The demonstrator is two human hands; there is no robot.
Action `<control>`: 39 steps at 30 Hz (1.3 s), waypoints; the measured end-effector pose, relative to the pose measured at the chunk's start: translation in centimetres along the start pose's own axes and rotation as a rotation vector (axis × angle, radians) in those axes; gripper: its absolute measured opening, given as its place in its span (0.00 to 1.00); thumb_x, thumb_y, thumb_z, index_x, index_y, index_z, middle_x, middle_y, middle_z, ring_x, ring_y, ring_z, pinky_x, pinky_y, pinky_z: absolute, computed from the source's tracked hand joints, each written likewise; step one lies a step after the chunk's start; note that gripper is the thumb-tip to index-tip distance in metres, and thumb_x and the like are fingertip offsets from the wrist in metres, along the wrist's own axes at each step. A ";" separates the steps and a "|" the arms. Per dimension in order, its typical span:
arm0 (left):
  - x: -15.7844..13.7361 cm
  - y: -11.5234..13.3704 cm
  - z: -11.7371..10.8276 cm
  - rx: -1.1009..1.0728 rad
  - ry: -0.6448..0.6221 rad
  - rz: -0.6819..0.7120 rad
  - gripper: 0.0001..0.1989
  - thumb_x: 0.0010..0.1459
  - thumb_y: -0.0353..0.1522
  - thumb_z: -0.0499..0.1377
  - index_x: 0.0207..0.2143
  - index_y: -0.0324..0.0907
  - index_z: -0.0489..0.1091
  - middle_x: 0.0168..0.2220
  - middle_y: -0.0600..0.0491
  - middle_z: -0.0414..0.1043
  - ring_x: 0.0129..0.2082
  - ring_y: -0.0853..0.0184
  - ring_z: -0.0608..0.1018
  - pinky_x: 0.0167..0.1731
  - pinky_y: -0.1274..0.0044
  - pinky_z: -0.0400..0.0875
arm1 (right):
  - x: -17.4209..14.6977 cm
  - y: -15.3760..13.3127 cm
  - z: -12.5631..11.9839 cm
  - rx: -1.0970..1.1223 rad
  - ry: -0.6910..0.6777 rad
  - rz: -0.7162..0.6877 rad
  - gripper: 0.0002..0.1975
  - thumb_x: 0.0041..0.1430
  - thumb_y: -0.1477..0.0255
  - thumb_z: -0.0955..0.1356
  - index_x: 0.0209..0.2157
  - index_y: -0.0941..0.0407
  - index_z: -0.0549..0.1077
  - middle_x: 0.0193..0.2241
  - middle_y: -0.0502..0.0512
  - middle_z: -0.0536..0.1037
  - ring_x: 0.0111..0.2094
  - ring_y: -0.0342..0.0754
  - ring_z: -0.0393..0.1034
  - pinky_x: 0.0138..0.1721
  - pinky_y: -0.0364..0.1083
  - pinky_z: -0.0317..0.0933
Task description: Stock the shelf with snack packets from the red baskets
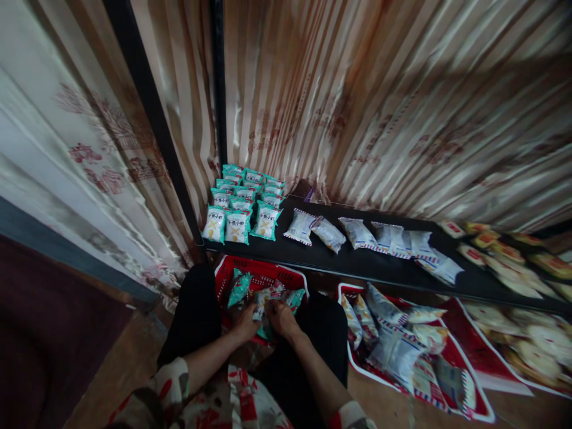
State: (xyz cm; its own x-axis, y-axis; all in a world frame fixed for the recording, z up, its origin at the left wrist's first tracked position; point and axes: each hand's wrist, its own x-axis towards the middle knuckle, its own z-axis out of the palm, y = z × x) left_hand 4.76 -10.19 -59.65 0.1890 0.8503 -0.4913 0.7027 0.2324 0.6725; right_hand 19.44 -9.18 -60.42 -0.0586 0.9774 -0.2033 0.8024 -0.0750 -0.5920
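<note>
Teal-and-white, a snack packet [259, 312] lies between a person's two hands over the near half of a red basket [300, 275], just below the front edge of a black shelf [308, 257] near its left corner. Its printed face is turned up toward the wearer; its long axis appears to run toward the shelf's front edge, though fingers cover part of it. The left hand [246, 325] is closed on the packet's left side. The right hand [282, 319] has curled fingers at its right side, but whether they grip it cannot be told. Inside the basket, another teal packet [239, 287] leans at a slant by the left wall, and one more [295, 300] sits by the right wall.

On the shelf's left end, matching packets [237, 226] stand in rows from front edge to back, long axes upright, lettered fronts facing the wearer. Farther right, silvery packets [300, 227] with striped ends lie at varied angles; yellow-and-red packs [504, 251] fill the right. Below the front edge, a second red basket [485, 411] holds silvery and orange-marked bags, with pale packs [536, 357] in a container beyond.
</note>
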 end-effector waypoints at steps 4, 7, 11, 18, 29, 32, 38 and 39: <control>0.9 -0.4 -0.8 -0.076 0.056 0.003 0.23 0.47 0.23 0.56 0.48 0.40 0.67 0.50 0.49 0.70 0.51 0.64 0.70 0.52 0.75 0.61 | -0.1 -0.3 -0.7 0.029 -0.028 -0.036 0.17 0.52 0.79 0.60 0.39 0.60 0.76 0.38 0.64 0.79 0.41 0.53 0.74 0.44 0.47 0.64; 1.5 -0.8 -1.6 -0.138 0.064 0.013 0.23 0.47 0.22 0.54 0.48 0.39 0.67 0.49 0.49 0.70 0.50 0.65 0.71 0.51 0.75 0.63 | -0.1 -0.8 -1.4 0.051 -0.040 -0.059 0.19 0.47 0.82 0.61 0.39 0.58 0.77 0.38 0.61 0.80 0.42 0.53 0.74 0.45 0.47 0.64; 2.0 -1.1 -3.3 -0.200 0.035 0.043 0.24 0.46 0.22 0.54 0.48 0.41 0.68 0.45 0.52 0.72 0.47 0.66 0.73 0.47 0.75 0.66 | -0.4 -1.4 -2.4 0.087 -0.118 -0.107 0.19 0.47 0.81 0.62 0.39 0.56 0.77 0.37 0.58 0.80 0.38 0.52 0.75 0.41 0.46 0.65; 2.0 -0.2 -7.5 -0.203 -0.090 0.147 0.20 0.46 0.24 0.54 0.44 0.40 0.71 0.40 0.53 0.74 0.42 0.66 0.74 0.43 0.76 0.67 | -0.4 -1.9 -3.8 0.123 -0.232 -0.173 0.12 0.47 0.76 0.66 0.36 0.56 0.76 0.35 0.56 0.79 0.35 0.49 0.72 0.37 0.45 0.63; 1.7 4.6 -14.1 0.145 -0.445 0.613 0.21 0.41 0.23 0.58 0.39 0.48 0.74 0.41 0.56 0.73 0.42 0.65 0.73 0.44 0.78 0.64 | -0.3 -4.3 -5.9 0.182 -0.194 -0.281 0.35 0.44 0.68 0.72 0.55 0.55 0.64 0.55 0.63 0.66 0.57 0.58 0.58 0.56 0.57 0.51; 1.4 6.3 -15.2 0.195 -0.508 0.719 0.22 0.42 0.22 0.57 0.39 0.49 0.75 0.41 0.56 0.73 0.43 0.64 0.73 0.45 0.78 0.63 | -0.3 -4.9 -6.4 0.281 -0.271 -0.298 0.41 0.42 0.63 0.73 0.58 0.57 0.60 0.58 0.64 0.63 0.59 0.59 0.55 0.58 0.57 0.49; 1.3 8.2 -17.1 0.095 -0.513 0.764 0.27 0.43 0.21 0.56 0.45 0.50 0.72 0.41 0.57 0.73 0.42 0.67 0.73 0.43 0.79 0.65 | -0.5 -6.2 -7.5 0.539 -0.383 -0.250 0.29 0.47 0.60 0.71 0.51 0.57 0.68 0.42 0.54 0.77 0.42 0.54 0.71 0.45 0.51 0.63; 1.4 8.3 -17.3 0.077 -0.488 0.759 0.27 0.44 0.22 0.57 0.47 0.49 0.71 0.42 0.56 0.72 0.42 0.67 0.73 0.43 0.79 0.65 | -0.5 -6.3 -7.6 0.565 -0.371 -0.238 0.28 0.47 0.60 0.71 0.49 0.57 0.69 0.40 0.54 0.77 0.41 0.53 0.71 0.44 0.51 0.64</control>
State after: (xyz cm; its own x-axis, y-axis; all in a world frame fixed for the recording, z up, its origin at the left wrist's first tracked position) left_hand -0.97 1.11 -45.22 0.8776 0.4634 -0.1226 0.3111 -0.3560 0.8812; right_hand 18.89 -7.67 -50.66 -0.4723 0.8559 -0.2108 0.3187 -0.0572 -0.9461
